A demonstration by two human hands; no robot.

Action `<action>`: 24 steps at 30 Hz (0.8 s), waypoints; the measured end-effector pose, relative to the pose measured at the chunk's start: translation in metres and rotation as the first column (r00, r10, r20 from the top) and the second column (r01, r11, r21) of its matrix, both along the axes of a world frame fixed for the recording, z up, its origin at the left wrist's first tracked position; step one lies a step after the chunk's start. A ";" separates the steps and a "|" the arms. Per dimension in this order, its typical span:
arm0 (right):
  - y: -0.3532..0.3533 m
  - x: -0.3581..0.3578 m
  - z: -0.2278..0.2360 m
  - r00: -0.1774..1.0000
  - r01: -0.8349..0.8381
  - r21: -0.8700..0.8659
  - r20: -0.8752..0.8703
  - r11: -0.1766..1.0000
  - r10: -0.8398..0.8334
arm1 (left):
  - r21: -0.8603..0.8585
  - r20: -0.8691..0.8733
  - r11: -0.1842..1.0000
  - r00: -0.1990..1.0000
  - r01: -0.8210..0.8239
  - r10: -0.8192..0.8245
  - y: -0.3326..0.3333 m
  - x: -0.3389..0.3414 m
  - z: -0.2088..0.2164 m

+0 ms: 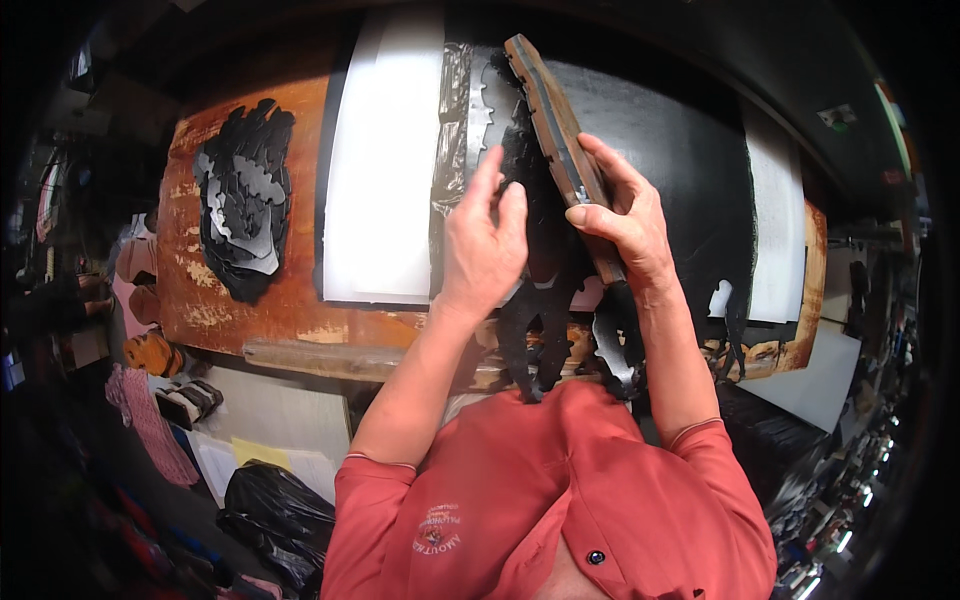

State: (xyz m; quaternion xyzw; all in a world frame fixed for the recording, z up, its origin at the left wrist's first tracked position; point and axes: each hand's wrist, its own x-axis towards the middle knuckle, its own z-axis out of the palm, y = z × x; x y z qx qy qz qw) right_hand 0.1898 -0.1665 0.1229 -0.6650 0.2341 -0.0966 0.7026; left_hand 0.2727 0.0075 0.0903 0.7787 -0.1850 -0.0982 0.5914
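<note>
My right hand (632, 215) is closed on a long wooden bar (560, 125), thumb on the near face and fingers around the far edge. The bar has a dark strip along its length and notches on its left edge, and it is tilted up over the black sheet (670, 130). My left hand (487, 240) is held over the work surface with fingers apart and nothing in it. Behind its fingertips lies a shiny strip with a scalloped edge (480, 110). Black scalloped scraps (540, 335) hang over the front edge below my hands.
On the orange-brown worn board (185, 260) at left lies a pile of black scalloped pieces (245, 200). A white sheet (385, 160) lies beside it, and another white panel (775, 220) at right. A black plastic bag (275, 515) stands below at left.
</note>
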 end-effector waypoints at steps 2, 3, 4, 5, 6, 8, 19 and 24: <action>-0.005 -0.003 -0.001 0.999 -0.020 0.014 0.042 1.000 0.019 | -0.028 -0.089 1.000 0.996 -0.014 0.011 -0.006 0.000 -0.005; -0.007 -0.004 -0.001 0.999 0.005 0.104 0.045 0.995 -0.009 | 0.117 0.082 0.993 0.996 -0.025 0.015 -0.007 0.001 -0.009; -0.009 -0.007 -0.003 0.994 0.025 0.196 0.099 0.980 -0.045 | 0.202 0.309 0.978 0.951 -0.052 -0.014 -0.007 0.001 -0.015; -0.012 -0.008 -0.004 0.986 0.032 0.289 0.147 0.957 -0.077 | 0.319 0.463 0.944 0.883 -0.084 -0.078 -0.007 0.003 -0.021; -0.017 -0.006 -0.007 0.977 0.065 0.391 0.160 0.918 -0.138 | 0.230 0.646 0.963 0.762 -0.143 -0.041 -0.006 0.002 -0.026; -0.023 -0.010 -0.011 0.942 -0.024 0.492 0.304 0.870 -0.146 | 0.257 0.590 0.956 0.807 -0.145 -0.036 -0.001 -0.001 -0.035; -0.065 -0.049 0.014 0.952 0.174 -0.074 0.268 0.982 -0.148 | 0.267 0.515 0.951 0.857 -0.153 -0.007 0.002 -0.005 -0.032; -0.055 -0.052 -0.006 0.976 0.208 -0.586 0.076 0.783 -0.203 | 0.215 0.562 0.965 0.827 -0.149 0.002 0.002 -0.001 -0.030</action>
